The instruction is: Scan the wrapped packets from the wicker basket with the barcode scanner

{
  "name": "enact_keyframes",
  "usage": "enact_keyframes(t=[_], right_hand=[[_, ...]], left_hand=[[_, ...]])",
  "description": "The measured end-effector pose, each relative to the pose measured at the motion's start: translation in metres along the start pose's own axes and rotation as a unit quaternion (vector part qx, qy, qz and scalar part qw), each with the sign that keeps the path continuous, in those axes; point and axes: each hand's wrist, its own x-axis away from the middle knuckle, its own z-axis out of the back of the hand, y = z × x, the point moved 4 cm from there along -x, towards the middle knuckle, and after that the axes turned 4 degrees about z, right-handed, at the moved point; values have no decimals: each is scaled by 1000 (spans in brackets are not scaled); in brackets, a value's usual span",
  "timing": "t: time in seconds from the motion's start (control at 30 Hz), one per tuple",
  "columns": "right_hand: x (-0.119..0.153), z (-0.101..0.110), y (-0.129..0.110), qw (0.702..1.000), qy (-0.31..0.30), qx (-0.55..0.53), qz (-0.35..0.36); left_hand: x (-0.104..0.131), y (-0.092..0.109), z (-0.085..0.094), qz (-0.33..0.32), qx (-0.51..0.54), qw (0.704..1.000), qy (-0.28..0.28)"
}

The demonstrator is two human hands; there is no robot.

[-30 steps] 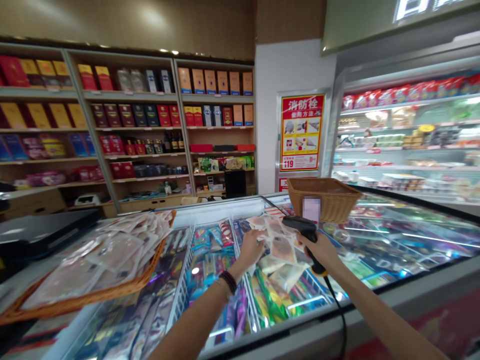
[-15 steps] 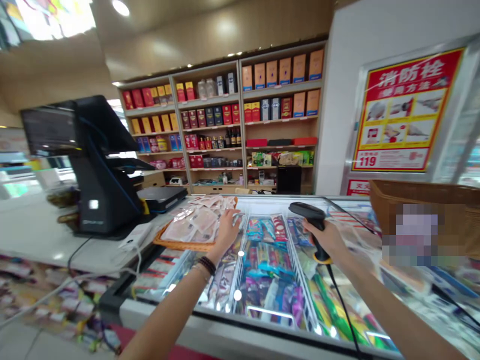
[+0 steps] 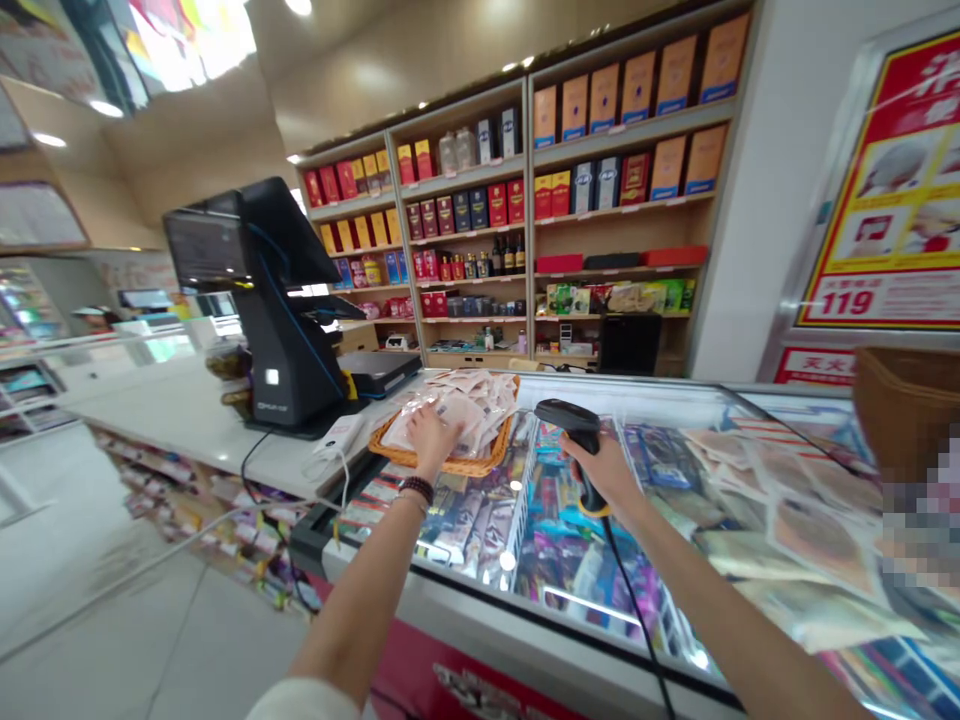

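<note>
My right hand (image 3: 609, 468) is wrapped round the handle of a black barcode scanner (image 3: 568, 412), held above the glass top of a chest freezer (image 3: 480, 600). The scanner's head points left, and its cable hangs down toward me. My left hand (image 3: 433, 440), with a dark bead bracelet at the wrist, reaches over the front rim of an orange wicker basket (image 3: 469, 466). Its fingers are spread on the flat clear packets (image 3: 480, 400) heaped in the basket. Whether the fingertips pinch a packet cannot be made out.
Left of the basket stands a black checkout terminal (image 3: 281, 310) on a white counter (image 3: 150, 385). A white cable (image 3: 210, 535) crosses in front. More flat packets (image 3: 806, 530) lie to the right, near a brown basket (image 3: 900, 405). Stocked shelves (image 3: 525, 200) line the back wall.
My left hand has moved from the basket's right edge to the packets at its front left. The scanner has shifted left with my right hand. The camera view has turned left.
</note>
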Motion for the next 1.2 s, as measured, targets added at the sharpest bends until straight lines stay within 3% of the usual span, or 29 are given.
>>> enact_keyframes(t=[0.27,0.4,0.5,0.7,0.9,1.2], right_hand=[[5,-13,25,999,-1,-32,-28],[8,-12,30,998,14,-47,-30],[11,-11,24,999,5,-42,-22],[17,-13,15,999,-33,-13,-16],[16,-11,20,1000,-5,-12,-10],[21,-20,6,1000,-11,-11,-2]], left_hand=[[3,-5,-2,7,26,1000,4],[3,-8,-3,-31,142,989,2],[7,-6,-5,-46,260,965,-7],[19,19,-24,-34,391,917,-72],[28,48,-44,-80,447,872,-181],[32,53,-41,-145,430,870,-194]])
